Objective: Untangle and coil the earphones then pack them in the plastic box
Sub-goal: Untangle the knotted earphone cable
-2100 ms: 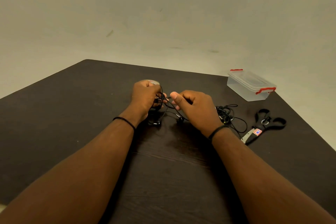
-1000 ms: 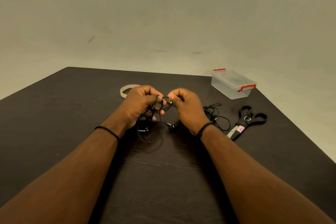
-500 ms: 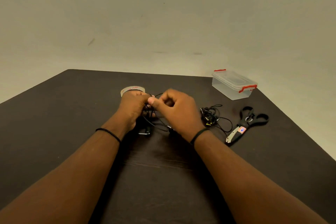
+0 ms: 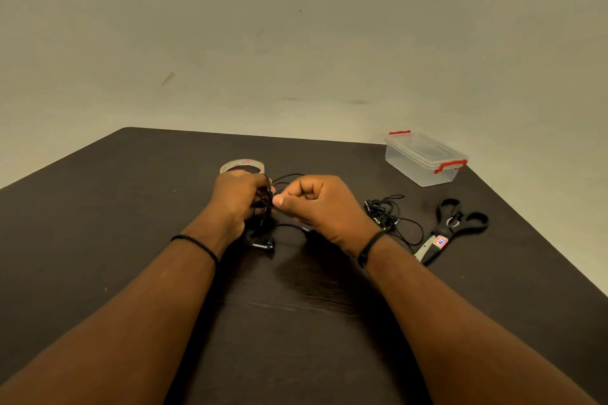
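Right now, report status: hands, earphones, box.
Left hand grips earphones; right hand pinches the cable. Second tangle loose on table. Plastic box lidded, clips down. Nothing blocking.

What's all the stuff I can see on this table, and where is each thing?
earphones in hand: one, black, table centre, held between both hands, earbuds dangling
tangled earphones: one bundle, black, right of the hands
plastic box: one, clear with red clips, lid on, far right
scissors: one, black handles, right, near the box
tape roll: one, pale, behind the left hand
table: one, dark brown
left hand: grips the cable
right hand: pinches the cable
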